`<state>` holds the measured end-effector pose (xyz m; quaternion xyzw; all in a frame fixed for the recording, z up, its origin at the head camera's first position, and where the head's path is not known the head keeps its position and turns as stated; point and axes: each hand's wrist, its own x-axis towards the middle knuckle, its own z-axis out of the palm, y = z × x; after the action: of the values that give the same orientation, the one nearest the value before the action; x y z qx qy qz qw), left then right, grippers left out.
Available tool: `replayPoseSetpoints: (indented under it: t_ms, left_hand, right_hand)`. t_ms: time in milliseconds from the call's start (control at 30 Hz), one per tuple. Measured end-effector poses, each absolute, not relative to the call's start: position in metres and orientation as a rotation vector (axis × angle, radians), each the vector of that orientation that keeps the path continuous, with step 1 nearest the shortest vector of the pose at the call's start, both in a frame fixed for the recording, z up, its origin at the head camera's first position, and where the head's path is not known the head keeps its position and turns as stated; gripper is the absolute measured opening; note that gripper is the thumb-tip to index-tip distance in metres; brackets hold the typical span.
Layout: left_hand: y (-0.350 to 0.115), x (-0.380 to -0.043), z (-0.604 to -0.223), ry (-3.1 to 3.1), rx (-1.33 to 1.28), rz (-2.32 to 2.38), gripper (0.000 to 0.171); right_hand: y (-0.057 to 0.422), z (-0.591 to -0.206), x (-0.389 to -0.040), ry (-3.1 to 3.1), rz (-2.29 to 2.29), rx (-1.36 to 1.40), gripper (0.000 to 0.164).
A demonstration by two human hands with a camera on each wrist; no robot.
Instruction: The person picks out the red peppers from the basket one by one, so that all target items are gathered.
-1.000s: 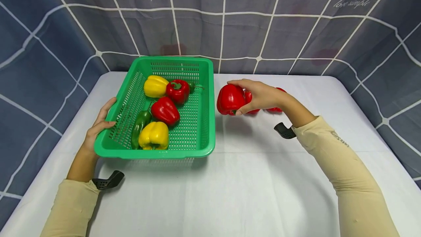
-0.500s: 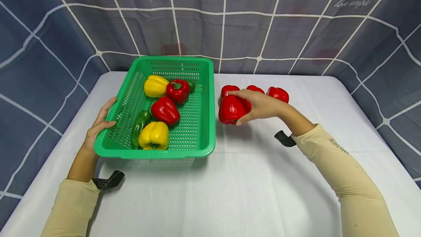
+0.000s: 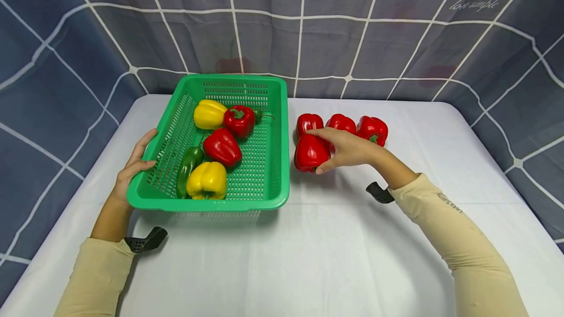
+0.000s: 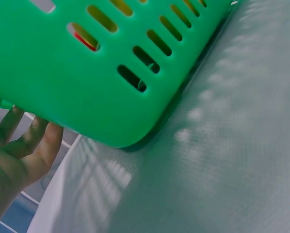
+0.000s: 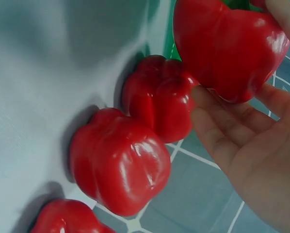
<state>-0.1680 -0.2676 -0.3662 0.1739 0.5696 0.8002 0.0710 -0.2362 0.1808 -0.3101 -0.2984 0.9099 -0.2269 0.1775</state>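
My right hand (image 3: pixel 350 149) holds a red bell pepper (image 3: pixel 310 153) by its side, just right of the green basket (image 3: pixel 285 160). Its thumb lies near the stem end; in the right wrist view the fingers reach round the pepper (image 5: pixel 227 48). Behind it on the table sit three more red bell peppers, one at the left (image 3: pixel 308 124), one in the middle (image 3: pixel 341 123) and one at the right (image 3: pixel 372 130). My left hand (image 3: pixel 128 175) grips the basket's left rim, thumb over the edge, fingers along the outside.
Inside the basket lie two yellow bell peppers, one at the back (image 3: pixel 209 114) and one in front (image 3: pixel 206 182), two red ones, a long green pepper (image 3: pixel 189 165) and a partly hidden green one. Grey checked curtains (image 3: pixel 335 48) surround the white table (image 3: pixel 308 258).
My right hand has moved the held red pepper toward the front of the table, uncovering the red peppers behind it. The left hand and basket have stayed in place.
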Motion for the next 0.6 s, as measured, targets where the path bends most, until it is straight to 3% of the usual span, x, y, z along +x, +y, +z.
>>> replayPoseSetpoints:
  t_ms: [600]
  left_hand:
    - [-0.268,-0.17,-0.369,1.739,0.512,2.403,0.064]
  right_hand:
    - [0.18,-0.327,-0.235,2.563,-0.655,-0.816,0.088]
